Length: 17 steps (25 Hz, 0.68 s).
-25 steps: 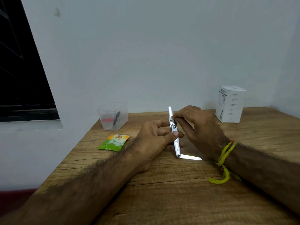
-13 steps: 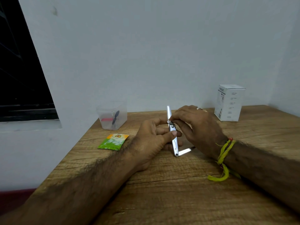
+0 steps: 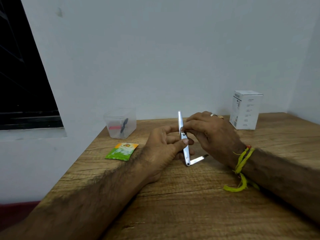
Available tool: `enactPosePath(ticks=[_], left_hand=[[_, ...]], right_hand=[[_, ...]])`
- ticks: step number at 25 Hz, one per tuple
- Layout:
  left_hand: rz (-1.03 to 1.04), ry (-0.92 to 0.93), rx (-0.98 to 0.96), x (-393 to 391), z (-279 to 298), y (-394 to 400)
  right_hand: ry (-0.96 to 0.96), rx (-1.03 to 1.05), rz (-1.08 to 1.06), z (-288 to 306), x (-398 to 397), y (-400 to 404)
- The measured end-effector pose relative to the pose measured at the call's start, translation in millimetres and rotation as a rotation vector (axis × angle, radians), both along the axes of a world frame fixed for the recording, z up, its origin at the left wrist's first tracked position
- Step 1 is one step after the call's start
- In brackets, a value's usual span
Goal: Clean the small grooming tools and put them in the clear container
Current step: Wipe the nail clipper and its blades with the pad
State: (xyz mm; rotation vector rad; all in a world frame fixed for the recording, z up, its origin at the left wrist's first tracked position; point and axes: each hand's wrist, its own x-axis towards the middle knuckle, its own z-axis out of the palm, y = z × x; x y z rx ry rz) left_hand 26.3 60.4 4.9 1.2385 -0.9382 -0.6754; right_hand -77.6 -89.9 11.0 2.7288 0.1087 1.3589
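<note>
Mid-bench: nail clipper (image 3: 185, 149), blade folded out, gripped upright by left hand (image 3: 162, 149); right hand (image 3: 213, 134) pinches its pivot. Advise steady grip, fingers off blade. Far left edge: clear container (image 3: 121, 123).

White carton (image 3: 245, 110) at the wooden table's (image 3: 190, 205) far right, green-orange sachet (image 3: 122, 151) lying flat left

nail clipper (image 3: 185, 149): shiny polished metal
container (image 3: 120, 122): clear, slightly frosted plastic
table (image 3: 190, 196): matt grained wood
sachet (image 3: 122, 151): glossy foil
box (image 3: 245, 110): matt white cardboard
</note>
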Motion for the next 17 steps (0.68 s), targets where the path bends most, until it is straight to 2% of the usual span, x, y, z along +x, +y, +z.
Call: enactPosePath(ticks=[5, 12, 14, 17], left_hand=[[0.041, -0.038, -0.031, 4.4, -2.6, -2.9], [0.031, -0.083, -0.037, 5.1, -3.3, -3.8], [0.028, -0.088, -0.035, 4.7, -3.1, -2.8], [0.036, -0.059, -0.053, 5.9, -2.8, -3.0]], right_hand=[[0.016, 0.111, 0.059, -0.3, 2.8, 5.5], [0.058, 0.495, 0.111, -2.4, 3.2, 3.6], [0.025, 0.441, 0.096, -3.5, 2.7, 4.0], [-0.05, 0.192, 0.044, -3.4, 2.1, 6.4]])
